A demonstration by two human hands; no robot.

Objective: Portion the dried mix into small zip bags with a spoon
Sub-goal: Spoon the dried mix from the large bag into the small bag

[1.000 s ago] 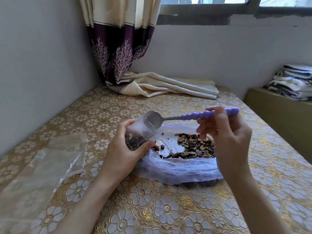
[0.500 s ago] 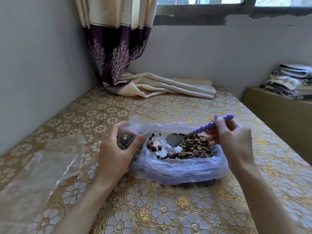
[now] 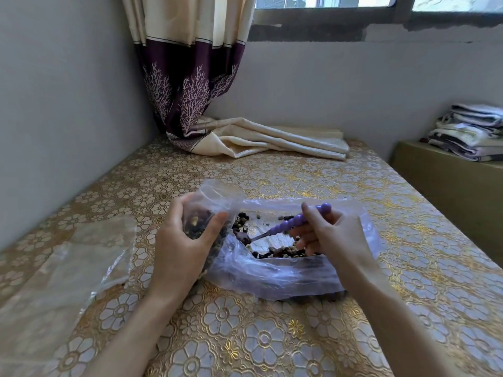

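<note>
A large bluish plastic bag (image 3: 275, 276) lies open on the table with brown dried mix (image 3: 283, 252) inside. My left hand (image 3: 179, 248) grips a small clear zip bag (image 3: 209, 205), partly filled with mix, at the big bag's left edge. My right hand (image 3: 332, 238) holds a spoon (image 3: 288, 225) by its purple beaded handle. The spoon's bowl is down inside the big bag among the mix and mostly hidden.
Empty clear bags (image 3: 68, 270) lie on the table at the left. The table (image 3: 245, 336) wears a gold floral cloth. A curtain end (image 3: 261, 137) is heaped at the far side. Folded laundry (image 3: 473, 131) sits on a box to the right.
The spoon came away from the small bag's mouth, dropped into the big bag and now digs into the mix. My left hand lowered the small bag slightly.
</note>
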